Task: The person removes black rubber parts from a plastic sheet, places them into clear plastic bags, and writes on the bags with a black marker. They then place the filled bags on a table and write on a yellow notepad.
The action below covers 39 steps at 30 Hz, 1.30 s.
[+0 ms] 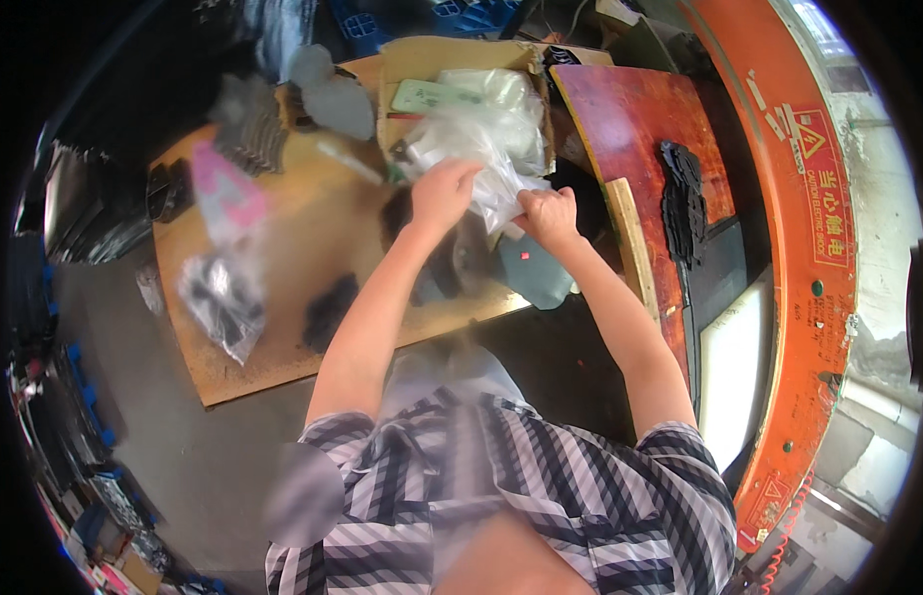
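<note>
A clear plastic bag point(493, 203) is stretched between my two hands over the table's far side. My left hand point(444, 196) has its fingers bent against the bag's left side, gripping the film. On the opposite side my right hand point(551, 215) pinches the bag's edge between thumb and fingers. Just beyond them stands an open cardboard box point(461, 48). Loose clear bags point(506, 94) fill it, beside a pale green flat piece point(432, 96). Under my right hand lies a pale blue-grey sheet point(541, 273). Dark pieces point(333, 312) lie near my left forearm, blurred.
On the wooden table point(283, 362) are a filled clear bag of dark parts point(222, 297), a pink-and-white bag point(224, 193) and stacked dark pieces point(251, 124). A reddish board point(620, 119) holds black pieces point(683, 198) on the right, beside an orange post point(804, 278).
</note>
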Each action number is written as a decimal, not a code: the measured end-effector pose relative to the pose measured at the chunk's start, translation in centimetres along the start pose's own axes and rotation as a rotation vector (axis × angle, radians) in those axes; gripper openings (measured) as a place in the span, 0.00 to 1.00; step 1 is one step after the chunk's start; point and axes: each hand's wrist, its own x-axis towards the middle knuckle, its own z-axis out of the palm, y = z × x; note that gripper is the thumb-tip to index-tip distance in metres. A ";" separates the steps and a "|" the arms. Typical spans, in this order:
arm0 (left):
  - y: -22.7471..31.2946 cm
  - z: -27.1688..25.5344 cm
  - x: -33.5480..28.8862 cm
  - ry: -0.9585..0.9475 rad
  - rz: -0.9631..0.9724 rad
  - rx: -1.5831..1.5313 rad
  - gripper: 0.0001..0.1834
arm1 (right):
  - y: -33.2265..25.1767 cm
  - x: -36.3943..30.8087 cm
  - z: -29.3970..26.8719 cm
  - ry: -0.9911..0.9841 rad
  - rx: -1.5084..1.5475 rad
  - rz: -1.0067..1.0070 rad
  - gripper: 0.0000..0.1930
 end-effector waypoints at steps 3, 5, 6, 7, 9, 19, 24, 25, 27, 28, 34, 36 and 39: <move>0.4 2.6 1.6 -0.044 0.194 -0.038 0.12 | 0.5 -0.7 -0.9 -0.142 0.182 0.095 0.14; -0.2 3.6 1.9 -0.211 0.042 0.014 0.10 | 0.5 -1.3 -2.0 -0.120 0.369 0.087 0.18; -0.8 3.8 1.7 -0.205 -0.015 0.023 0.10 | 0.6 -1.6 -2.6 -0.278 0.687 0.191 0.24; -1.6 4.0 1.7 -0.242 -0.121 0.051 0.10 | 0.7 -2.1 -3.3 -0.311 0.921 0.217 0.23; -3.3 4.8 1.6 -0.219 -0.019 0.194 0.10 | 1.1 -3.3 -4.3 -0.234 1.212 0.314 0.19; 0.4 5.7 3.4 0.315 -0.148 -0.284 0.26 | 7.0 -2.8 -4.2 0.051 1.665 0.534 0.16; 4.4 6.1 -0.9 0.194 0.178 0.178 0.34 | 1.0 -0.3 -5.2 0.101 1.552 0.319 0.12; 3.7 7.3 -0.5 0.154 0.039 0.247 0.32 | -0.4 -0.4 -6.2 0.130 1.377 0.135 0.11; -1.1 7.7 1.5 0.103 -0.068 0.401 0.28 | -2.9 -1.6 -9.0 0.250 0.846 -0.093 0.10; -4.4 7.8 2.8 0.062 -0.101 0.473 0.27 | -2.8 -3.2 -10.6 0.260 1.022 -0.136 0.09; -20.6 6.9 7.9 -0.075 0.048 0.472 0.21 | 7.1 -15.4 -17.0 0.736 1.692 0.581 0.08; -19.7 7.2 7.8 -0.103 -0.061 0.259 0.19 | 11.4 -20.9 -16.5 0.980 1.752 0.833 0.11; -13.3 6.6 7.2 0.185 -0.038 -0.007 0.16 | 15.4 -30.8 -12.6 1.075 1.466 1.224 0.13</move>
